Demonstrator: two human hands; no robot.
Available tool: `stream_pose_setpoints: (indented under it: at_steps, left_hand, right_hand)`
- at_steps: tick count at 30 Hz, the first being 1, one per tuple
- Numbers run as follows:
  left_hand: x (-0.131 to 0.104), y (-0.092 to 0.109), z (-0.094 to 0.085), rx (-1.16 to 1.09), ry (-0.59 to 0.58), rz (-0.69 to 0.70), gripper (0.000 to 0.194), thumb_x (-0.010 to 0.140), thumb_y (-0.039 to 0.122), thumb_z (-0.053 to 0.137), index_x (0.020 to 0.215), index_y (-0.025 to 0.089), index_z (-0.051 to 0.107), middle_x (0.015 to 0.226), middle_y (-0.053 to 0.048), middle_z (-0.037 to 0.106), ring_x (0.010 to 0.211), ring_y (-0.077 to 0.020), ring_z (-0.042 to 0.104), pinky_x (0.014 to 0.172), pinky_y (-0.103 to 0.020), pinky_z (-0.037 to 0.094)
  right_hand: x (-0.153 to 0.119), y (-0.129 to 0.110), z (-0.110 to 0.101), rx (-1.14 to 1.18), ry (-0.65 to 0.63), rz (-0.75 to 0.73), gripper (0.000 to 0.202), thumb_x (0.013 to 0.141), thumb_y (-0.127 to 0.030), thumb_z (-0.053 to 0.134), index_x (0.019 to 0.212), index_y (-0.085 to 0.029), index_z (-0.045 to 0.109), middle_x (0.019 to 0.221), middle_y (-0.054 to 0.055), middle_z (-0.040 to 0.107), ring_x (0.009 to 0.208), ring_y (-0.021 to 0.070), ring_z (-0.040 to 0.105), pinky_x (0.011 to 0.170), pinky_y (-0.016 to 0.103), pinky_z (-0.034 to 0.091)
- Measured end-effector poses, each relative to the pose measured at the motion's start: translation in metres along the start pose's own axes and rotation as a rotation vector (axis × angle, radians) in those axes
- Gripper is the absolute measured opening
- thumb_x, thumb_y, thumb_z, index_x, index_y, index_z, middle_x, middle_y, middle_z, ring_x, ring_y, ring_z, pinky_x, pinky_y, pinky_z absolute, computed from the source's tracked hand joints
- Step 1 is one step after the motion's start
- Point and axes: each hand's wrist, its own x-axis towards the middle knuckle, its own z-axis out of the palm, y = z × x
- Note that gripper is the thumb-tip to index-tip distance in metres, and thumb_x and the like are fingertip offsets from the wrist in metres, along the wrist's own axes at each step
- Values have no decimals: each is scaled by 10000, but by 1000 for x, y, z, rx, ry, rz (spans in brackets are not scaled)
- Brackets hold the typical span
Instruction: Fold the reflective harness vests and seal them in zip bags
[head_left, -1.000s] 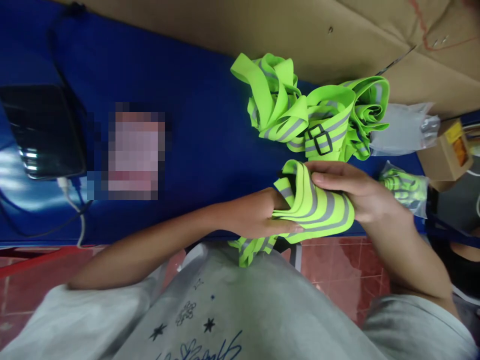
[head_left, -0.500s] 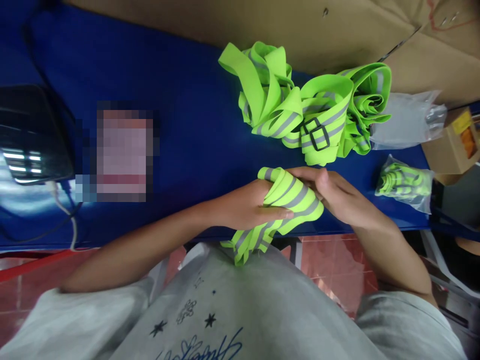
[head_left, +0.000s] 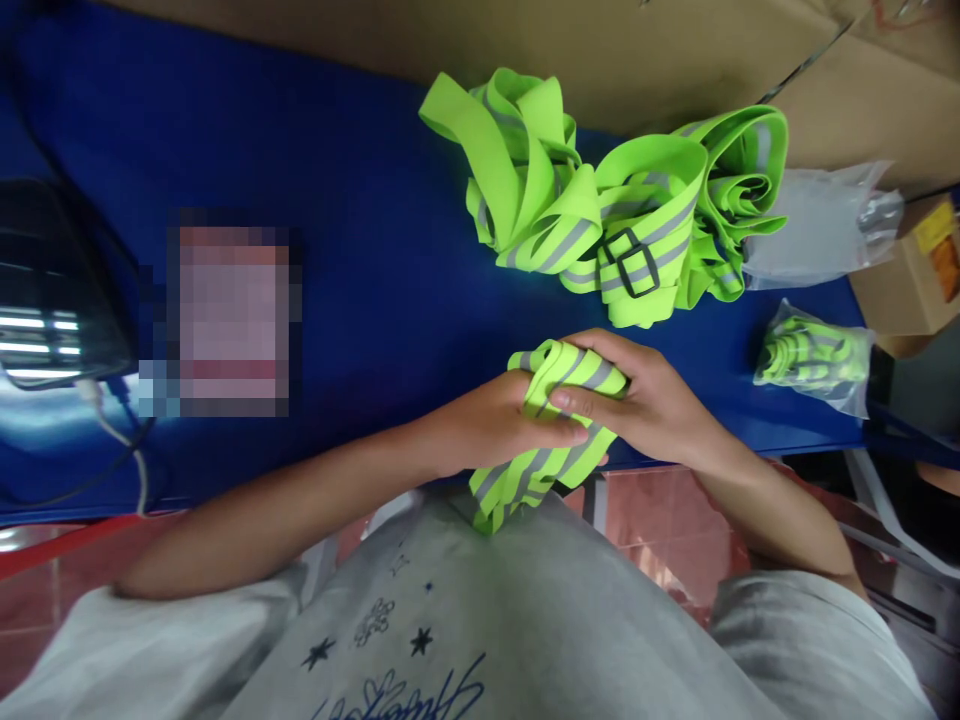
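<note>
The left hand [head_left: 502, 422] and right hand [head_left: 651, 405] both grip the folded strap [head_left: 534, 470] over the desk's [head_left: 367, 270] near edge. It looks light, soft and springy, probably not fragile; pinching across the stacked layers should best stop them fanning apart.

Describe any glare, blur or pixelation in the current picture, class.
Head view: white streaks of reflected light cross the black device, and glare whitens the blue table beside it; head view: coarse pixel blocks mask one item; head view: the held lime bundle looks slightly soft, though its grey stripes read clearly.
</note>
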Motion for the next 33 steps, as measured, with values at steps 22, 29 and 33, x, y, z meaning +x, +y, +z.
stream_pose_setpoints:
  at_steps: [22, 29, 33]
  left_hand:
    - [-2, 4, -11, 280, -230, 325, 222, 895, 338, 790, 1002, 151, 740, 933, -36, 777, 842, -146, 709, 774, -254, 570]
    - [10, -14, -9, -2, -288, 148, 340, 890, 296, 812, 1198, 174, 733, 1230, -120, 789, 1163, -243, 757, 1002, -389, 612]
    - [15, -19, -10, -85, -273, 92, 379, 909, 285, 795, 1262, 180, 707, 1227, -135, 792, 1154, -257, 768, 1017, -421, 614]
  right_hand:
    - [-8, -5, -10, -32, 356, -55, 346, 834, -544, 830, 1072, -300, 772, 933, 15, 775, 862, 245, 737, 745, 372, 625]
    - [22, 21, -14, 496, 171, 214, 448, 755, -596, 874, 973, -219, 765, 896, 28, 773, 736, 174, 716, 651, 302, 610]
    - [27, 23, -19, 619, 109, 275, 489, 737, -474, 918, 1125, -224, 756, 1023, 27, 785, 819, 165, 742, 723, 281, 627]
